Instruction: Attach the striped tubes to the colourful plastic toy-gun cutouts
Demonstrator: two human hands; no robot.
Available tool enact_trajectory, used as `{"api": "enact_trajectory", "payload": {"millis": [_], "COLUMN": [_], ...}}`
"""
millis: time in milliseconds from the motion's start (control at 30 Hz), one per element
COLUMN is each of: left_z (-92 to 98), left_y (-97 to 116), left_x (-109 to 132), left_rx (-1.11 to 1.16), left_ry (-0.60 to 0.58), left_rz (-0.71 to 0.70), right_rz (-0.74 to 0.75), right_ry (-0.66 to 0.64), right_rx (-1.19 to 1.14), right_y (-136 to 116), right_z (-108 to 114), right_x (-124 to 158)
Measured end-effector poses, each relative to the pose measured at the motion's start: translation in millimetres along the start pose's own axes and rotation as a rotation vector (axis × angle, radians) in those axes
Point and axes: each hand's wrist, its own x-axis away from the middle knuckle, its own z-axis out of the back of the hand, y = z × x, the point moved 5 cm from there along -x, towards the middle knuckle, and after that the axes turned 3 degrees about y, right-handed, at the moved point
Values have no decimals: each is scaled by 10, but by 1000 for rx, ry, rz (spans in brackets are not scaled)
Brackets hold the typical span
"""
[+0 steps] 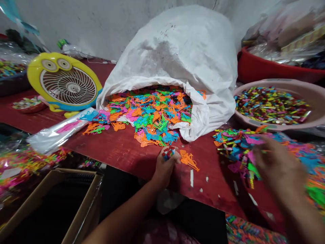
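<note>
My left hand is closed around a bunch of small coloured sticks, their red, white and blue ends pointing up. Just right of it lies an orange flat plastic piece, shaped like a small guitar. My right hand, blurred by motion, is over the near side of a mixed pile of plastic pieces and short sticks; its fingers are smeared. Beyond my left hand, many bright plastic pieces spill from the mouth of a white sack onto the red table.
A pink basin of short coloured sticks stands at the right, before a red tub. A yellow fan and a clear plastic bag are at the left. Below the table edge sits an open cardboard box.
</note>
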Motion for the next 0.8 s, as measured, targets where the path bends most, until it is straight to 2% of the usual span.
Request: {"api": "enact_trajectory", "payload": {"millis": [67,100,167,200,267,367,467,667,800], "left_z": [0,3,9,10,8,-7,-15,-25,-82], "left_y": [-29,-40,-53,-54,-49,-36,-45,-39,-34], "left_x": [-10,-16,-26,-28,-28,-20,-16,-10,-16], "left_rx": [-21,-36,-60,-69,-96,-137,-156,-215,-273], "left_ry": [-10,-14,-30,-40,-64,-94,-99,-94,-69], "left_rz": [3,-2,-17,-23,-34,-52,-58,-75,-69], "right_rz": [366,495,658,701,761,820,816,691,461], "right_ry": [-326,-496,-702,-751,-780,-771,-751,-634,-580], "right_rx": [-20,-24,-13,7,63,164,185,78,-170], "right_y": [-420,-585,-802,-854,-874,-776,-659,-623,-600], "right_z": [-505,-743,-1064,-1150,-1204,-1150,-1095,-1031,-938], "right_x": [349,519,726,756,724,633,616,685,675]}}
